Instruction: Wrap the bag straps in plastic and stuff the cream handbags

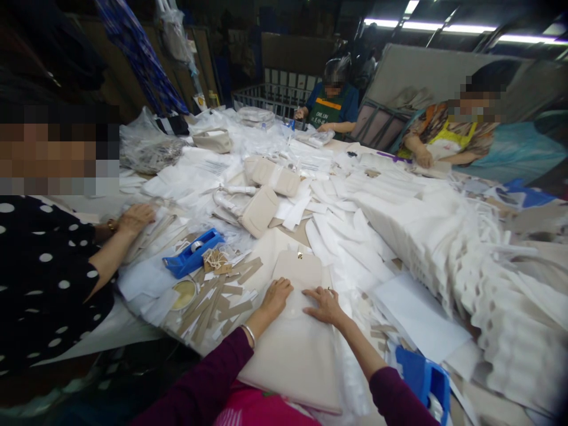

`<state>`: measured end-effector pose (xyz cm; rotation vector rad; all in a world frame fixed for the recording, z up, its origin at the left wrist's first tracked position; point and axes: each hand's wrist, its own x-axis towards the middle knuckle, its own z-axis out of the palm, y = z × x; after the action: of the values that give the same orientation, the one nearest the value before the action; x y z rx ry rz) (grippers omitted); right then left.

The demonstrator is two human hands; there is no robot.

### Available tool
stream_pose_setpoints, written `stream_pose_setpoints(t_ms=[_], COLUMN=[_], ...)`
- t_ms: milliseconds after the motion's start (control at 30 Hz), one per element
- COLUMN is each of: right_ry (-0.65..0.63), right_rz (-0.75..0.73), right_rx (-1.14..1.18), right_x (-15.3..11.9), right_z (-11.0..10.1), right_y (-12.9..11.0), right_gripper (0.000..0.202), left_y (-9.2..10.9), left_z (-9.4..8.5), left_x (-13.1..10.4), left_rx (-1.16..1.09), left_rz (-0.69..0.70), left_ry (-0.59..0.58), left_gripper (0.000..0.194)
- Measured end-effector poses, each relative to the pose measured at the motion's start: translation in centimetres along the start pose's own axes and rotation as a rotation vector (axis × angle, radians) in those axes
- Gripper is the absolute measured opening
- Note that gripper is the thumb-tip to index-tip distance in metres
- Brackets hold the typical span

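A flat cream handbag [293, 361] lies in front of me, its wide end close to my body. Its narrower upper part, with rounded corners, carries a small gold clasp [300, 255]. My left hand [276, 299] rests on the left side of the upper part, fingers stretched out and palm down. On the right side lies my right hand [325, 306], its fingers spread on the surface. Neither hand grips anything that I can see. Whitish sheeting lies beside and under the bag.
Left of the bag are a blue tape dispenser [193, 254] and grey-brown strips [217, 305]. Another blue dispenser [423, 378] sits at right. Beige bags [260, 210] lie ahead; piled white padding [421, 213] fills the right. A co-worker's polka-dot sleeve [48, 278] is close at left; two people work across.
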<state>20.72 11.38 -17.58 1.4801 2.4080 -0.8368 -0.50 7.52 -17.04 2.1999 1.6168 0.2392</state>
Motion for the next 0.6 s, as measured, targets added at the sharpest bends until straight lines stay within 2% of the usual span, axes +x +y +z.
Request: stream_pose_setpoints(t_ms=[167,333,467,533,600], right_ry=[-0.038,0.103,0.009,-0.057,-0.076], right_rz=[0.047,-0.004,-0.029,-0.033,-0.04], right_rx=[-0.099,-0.249,-0.195,-0.153,-0.096], right_x=[-0.4,-2.6,-4.4,-4.2,-2.8], right_z=[-0.4,0.9,1.8,1.0,-0.8], right_y=[-1.1,-2.9,-3.3,-2.9,-2.3], right_gripper=[0.068,0.065,0.065,0.061,0.044], left_y=[0.3,-0.1,-0.2,-0.2,-0.3], left_z=[-0.6,-0.6,-0.7,-0.8,-0.8], left_x=[-1.5,-1.8,-1.9,-2.0,-2.1], left_rx=[0.004,-0.001,-0.021,-0.038,-0.056], left_rz=[0.146,0.147,0.153,0.163,0.171], left_ry=[-0.098,-0.176,-0.185,-0.185,-0.179], left_gripper=[0.041,0.042,0.048,0.051,0.052])
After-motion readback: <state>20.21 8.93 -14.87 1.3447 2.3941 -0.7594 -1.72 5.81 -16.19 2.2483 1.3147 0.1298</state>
